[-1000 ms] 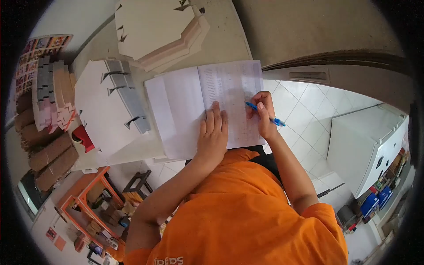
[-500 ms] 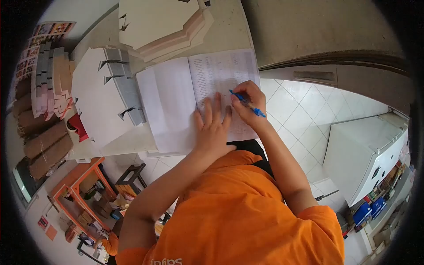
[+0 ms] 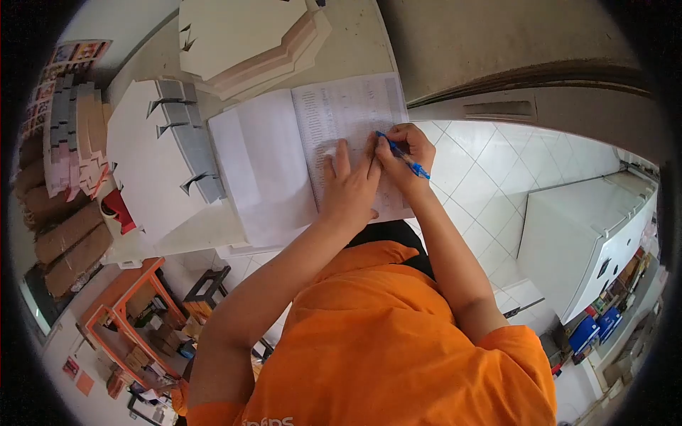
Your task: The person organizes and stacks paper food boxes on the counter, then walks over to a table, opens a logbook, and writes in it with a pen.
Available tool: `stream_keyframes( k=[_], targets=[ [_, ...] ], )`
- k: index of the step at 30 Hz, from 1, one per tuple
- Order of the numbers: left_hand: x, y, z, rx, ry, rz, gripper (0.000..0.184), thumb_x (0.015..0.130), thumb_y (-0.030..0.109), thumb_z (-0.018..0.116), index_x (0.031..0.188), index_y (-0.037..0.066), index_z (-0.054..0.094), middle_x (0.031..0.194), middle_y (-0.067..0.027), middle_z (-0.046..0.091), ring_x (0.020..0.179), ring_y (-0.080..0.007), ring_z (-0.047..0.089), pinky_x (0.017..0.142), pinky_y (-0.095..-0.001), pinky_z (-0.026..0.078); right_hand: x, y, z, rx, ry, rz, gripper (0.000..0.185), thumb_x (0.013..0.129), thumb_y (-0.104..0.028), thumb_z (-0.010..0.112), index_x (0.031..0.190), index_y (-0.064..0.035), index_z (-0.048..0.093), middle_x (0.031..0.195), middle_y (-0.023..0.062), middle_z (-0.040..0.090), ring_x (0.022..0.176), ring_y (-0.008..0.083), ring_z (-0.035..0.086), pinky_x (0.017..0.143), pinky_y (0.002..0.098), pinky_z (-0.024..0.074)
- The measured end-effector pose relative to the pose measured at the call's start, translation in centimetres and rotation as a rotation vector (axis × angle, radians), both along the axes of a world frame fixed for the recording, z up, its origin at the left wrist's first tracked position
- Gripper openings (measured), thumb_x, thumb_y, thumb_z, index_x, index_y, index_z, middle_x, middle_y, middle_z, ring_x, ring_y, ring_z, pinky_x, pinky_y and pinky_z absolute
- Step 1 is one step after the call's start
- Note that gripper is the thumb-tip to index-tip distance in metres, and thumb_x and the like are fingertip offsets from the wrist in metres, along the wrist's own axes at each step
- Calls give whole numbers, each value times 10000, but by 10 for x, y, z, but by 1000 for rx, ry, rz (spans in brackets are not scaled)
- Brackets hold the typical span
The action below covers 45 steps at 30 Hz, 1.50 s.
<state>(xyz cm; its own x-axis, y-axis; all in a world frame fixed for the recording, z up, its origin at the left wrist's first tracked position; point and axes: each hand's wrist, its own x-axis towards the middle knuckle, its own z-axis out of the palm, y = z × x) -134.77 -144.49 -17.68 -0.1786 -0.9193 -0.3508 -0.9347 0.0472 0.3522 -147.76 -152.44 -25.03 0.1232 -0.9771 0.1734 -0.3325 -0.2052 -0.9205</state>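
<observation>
An open notebook [image 3: 263,163] lies on the table, its left page blank-looking and its right page filled with rows of small writing too fine to read. My left hand [image 3: 350,186] rests on the right page, fingers spread, fingertips pointing toward the far edge. Beside it, my right hand [image 3: 410,160] pinches a blue pen [image 3: 403,155], its tip at the right page near my left fingertips. The pen slants back toward me over the hand.
Flat white cardboard pieces [image 3: 241,35] are stacked beyond the notebook; more cardboard with grey edges [image 3: 186,138] lies left. A red tape dispenser [image 3: 118,211] sits at the table's left edge. A white fridge [image 3: 579,234] stands right, an orange shelf unit [image 3: 131,312] lower left.
My left hand has slid right and a little up the page, closer to the pen. My right hand has shifted slightly with the pen. The whole view has drifted a bit left.
</observation>
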Motion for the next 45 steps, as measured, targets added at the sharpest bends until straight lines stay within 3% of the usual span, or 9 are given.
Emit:
stream_keyframes(
  k=[6, 9, 22, 25, 28, 33, 36, 45],
  targets=[
    [0, 1, -1, -36, 29, 8, 1167, 538, 262, 972, 1502, 17, 364, 1654, -114, 232, 1424, -528, 259, 1091, -684, 324, 4, 2, 4, -9, 48, -41, 224, 741, -86, 819, 820, 10, 633, 842, 157, 693, 711, 283, 679, 674, 338, 551],
    [1, 1, 3, -4, 22, 4, 1141, 592, 224, 948, 1535, 35, 334, 1663, -110, 227, 1439, -519, 268, 1106, -684, 335, 3, 1, 5, -19, 65, -20, 223, 739, -81, 819, 814, 10, 631, 844, 155, 695, 703, 279, 680, 668, 334, 551],
    [0, 5, -5, -72, 22, 19, 1184, 511, 286, 977, 1495, 36, 369, 1646, -110, 263, 1428, -504, 253, 1114, -664, 303, 6, 2, 2, -71, 20, -67, 203, 731, -81, 810, 819, 7, 648, 830, 156, 694, 697, 290, 681, 662, 340, 550],
    [0, 5, -5, -62, 16, 17, 1172, 515, 283, 975, 1487, 32, 369, 1651, -111, 250, 1432, -502, 249, 1113, -668, 307, 5, 2, 6, 9, 40, -69, 229, 740, -79, 828, 792, 24, 630, 865, 152, 708, 720, 227, 675, 681, 316, 543],
    [-1, 4, -4, -55, 11, 17, 1156, 519, 280, 974, 1474, 27, 374, 1657, -113, 235, 1433, -503, 247, 1104, -673, 318, 4, 1, 3, -23, 48, -49, 217, 730, -97, 815, 796, 3, 634, 828, 155, 696, 703, 292, 686, 664, 350, 552],
    [-1, 2, 2, -17, -4, 8, 1202, 568, 254, 962, 1550, 58, 298, 1669, -101, 222, 1445, -517, 264, 1111, -691, 330, 7, 2, 5, -19, 77, -83, 231, 728, -108, 819, 785, 4, 626, 830, 162, 694, 703, 303, 684, 660, 355, 552],
    [-1, 2, 1, -43, 1, 10, 1179, 526, 285, 970, 1497, 27, 353, 1659, -115, 234, 1436, -504, 243, 1108, -669, 320, 7, 4, 3, -29, 49, -104, 233, 731, -112, 817, 782, 8, 624, 822, 165, 686, 701, 311, 681, 657, 359, 551],
    [0, 1, 1, -26, -10, 6, 1234, 524, 299, 972, 1533, 32, 313, 1649, -101, 263, 1439, -499, 243, 1113, -653, 315, 5, 4, 4, -17, 40, -91, 224, 731, -102, 821, 797, 16, 642, 840, 162, 697, 722, 300, 691, 672, 351, 552]
  ],
)
